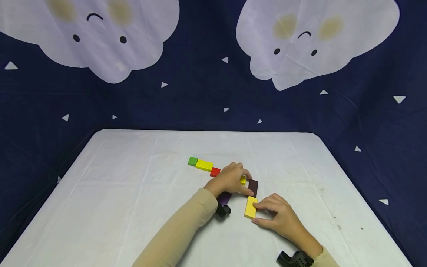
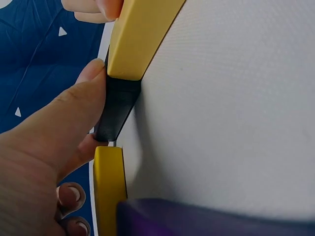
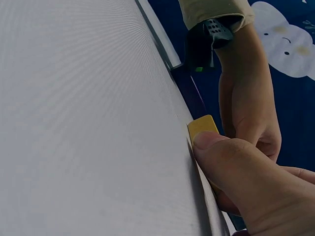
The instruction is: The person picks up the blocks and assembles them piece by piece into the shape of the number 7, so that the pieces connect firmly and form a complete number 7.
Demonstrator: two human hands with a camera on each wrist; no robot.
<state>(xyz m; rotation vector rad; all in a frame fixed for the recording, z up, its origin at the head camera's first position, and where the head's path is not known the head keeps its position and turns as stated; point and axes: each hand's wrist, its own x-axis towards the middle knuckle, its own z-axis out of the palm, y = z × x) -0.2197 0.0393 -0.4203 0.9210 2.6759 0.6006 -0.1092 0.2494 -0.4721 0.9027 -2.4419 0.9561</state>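
Observation:
In the head view my left hand (image 1: 230, 179) reaches over a row of blocks. Its thumb and index finger pinch a dark brown block (image 1: 253, 187) at opposite ends, which looks black in the left wrist view. My right hand (image 1: 279, 215) grips a yellow block (image 1: 251, 207) between thumb and fingers, its far end against the brown block's near end. A second yellow block (image 2: 109, 172) lies beyond the brown one in the left wrist view, mostly covered by my left hand in the head view. Below my left wrist sits a purple block (image 1: 224, 198), partly hidden.
A green block (image 1: 192, 161), a yellow block (image 1: 204, 165) and a red block (image 1: 215, 172) run in a slanting line to the left hand. The white-covered table (image 1: 110, 207) has a dark blue cloth (image 1: 200, 92) with clouds behind it. Each wrist wears a black camera.

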